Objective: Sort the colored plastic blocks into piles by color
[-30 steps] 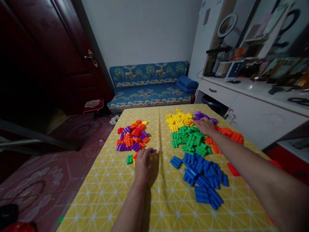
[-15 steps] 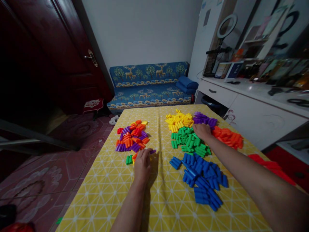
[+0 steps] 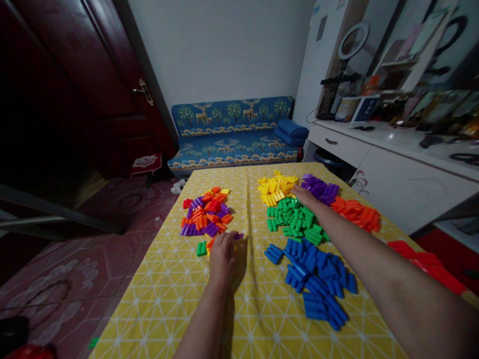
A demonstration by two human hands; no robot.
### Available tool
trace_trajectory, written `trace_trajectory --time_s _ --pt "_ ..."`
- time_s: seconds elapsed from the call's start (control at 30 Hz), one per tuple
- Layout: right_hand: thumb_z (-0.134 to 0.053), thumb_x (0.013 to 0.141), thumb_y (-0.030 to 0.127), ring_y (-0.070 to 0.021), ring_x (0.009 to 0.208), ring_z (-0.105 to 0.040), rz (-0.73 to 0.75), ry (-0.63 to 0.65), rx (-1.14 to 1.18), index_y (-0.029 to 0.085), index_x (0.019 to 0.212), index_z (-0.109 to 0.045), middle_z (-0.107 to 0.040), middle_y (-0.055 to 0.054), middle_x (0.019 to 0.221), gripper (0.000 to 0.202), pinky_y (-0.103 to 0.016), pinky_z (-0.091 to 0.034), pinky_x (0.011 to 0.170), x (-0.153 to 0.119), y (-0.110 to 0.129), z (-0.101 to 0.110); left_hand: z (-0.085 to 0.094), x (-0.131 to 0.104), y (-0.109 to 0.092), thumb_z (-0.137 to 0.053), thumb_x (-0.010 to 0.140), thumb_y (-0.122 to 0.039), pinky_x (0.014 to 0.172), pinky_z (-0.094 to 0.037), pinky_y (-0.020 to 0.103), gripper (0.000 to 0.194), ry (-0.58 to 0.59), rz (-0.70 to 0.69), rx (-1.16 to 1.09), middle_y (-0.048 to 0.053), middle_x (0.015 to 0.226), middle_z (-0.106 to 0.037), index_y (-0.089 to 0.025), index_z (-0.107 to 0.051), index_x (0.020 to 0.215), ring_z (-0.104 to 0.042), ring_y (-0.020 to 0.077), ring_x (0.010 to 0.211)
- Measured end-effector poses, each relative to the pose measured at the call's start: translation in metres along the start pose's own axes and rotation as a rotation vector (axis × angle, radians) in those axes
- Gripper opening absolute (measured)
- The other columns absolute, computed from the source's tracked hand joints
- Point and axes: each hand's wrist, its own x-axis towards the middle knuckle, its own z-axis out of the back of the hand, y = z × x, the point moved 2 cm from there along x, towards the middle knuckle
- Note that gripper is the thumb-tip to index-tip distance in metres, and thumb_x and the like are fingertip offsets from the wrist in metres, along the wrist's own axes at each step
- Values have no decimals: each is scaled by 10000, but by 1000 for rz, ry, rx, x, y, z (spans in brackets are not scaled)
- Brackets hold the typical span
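My left hand rests low over the table with its fingers closed around a purple plastic building piece, whose end sticks out to the right. Beside those fingers lie a green piece and some orange and yellow ones, partly hidden by the hand. Farther off is a mixed pile of red, orange and purple pieces. My right hand reaches across to the right edge of the yellow pile, fingers stretched out and seen small. Just nearer than it is the green pile; the purple pile lies to its right.
Blue pieces lie at the near right, orange pieces and red pieces toward the right edge. A patterned yellow cloth covers the table. Beyond stand a blue sofa and a white dresser.
My right hand has shifted left from beside the purple pile to the edge of the yellow pile, and its fingers have stretched out. My left hand stays in place with the purple building piece.
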Motion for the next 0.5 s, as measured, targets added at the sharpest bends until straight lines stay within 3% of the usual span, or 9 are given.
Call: trace_trajectory --time_s 0.1,0.2,0.27,0.37,0.5 --pt "-439 881 275 -267 1162 -617 6 -37 91 115 1258 -630 -688 -156 1218 452 -381 -451 997 -8 12 4 0 0 2 -404 962 -168 821 -525 364 277 -2 10 -12 89 977 -698 -192 -660 1067 -644 216 929" --pt "-386 917 285 -269 1157 -611 62 -85 192 127 1241 -631 -688 -152 1213 436 -430 -444 1015 -31 37 5 1 -1 0 -416 960 -178 839 -528 374 267 -21 23 -33 92 991 -704 -188 -648 1092 -650 220 947" --pt "-406 927 305 -239 1087 -645 141 -71 264 159 1199 -653 -711 -117 1166 395 -396 -486 965 -60 63 -2 2 -2 -3 -423 956 -179 842 -532 371 261 -31 31 -48 95 997 -710 -182 -642 1097 -657 219 949" --pt "-543 867 281 -180 908 -689 298 52 377 209 1098 -697 -735 -55 1079 287 -303 -545 811 -117 108 -18 5 -4 -8 -431 949 -182 857 -534 360 255 -41 54 -93 95 1041 -714 -188 -634 1103 -667 215 980" --pt "-636 765 148 -171 835 -677 444 191 483 246 1156 -681 -712 -56 1117 405 -318 -546 796 -189 153 -36 7 -8 -10 -456 956 -220 876 -531 347 225 -15 13 -179 93 1072 -703 -188 -619 1107 -662 207 1013"
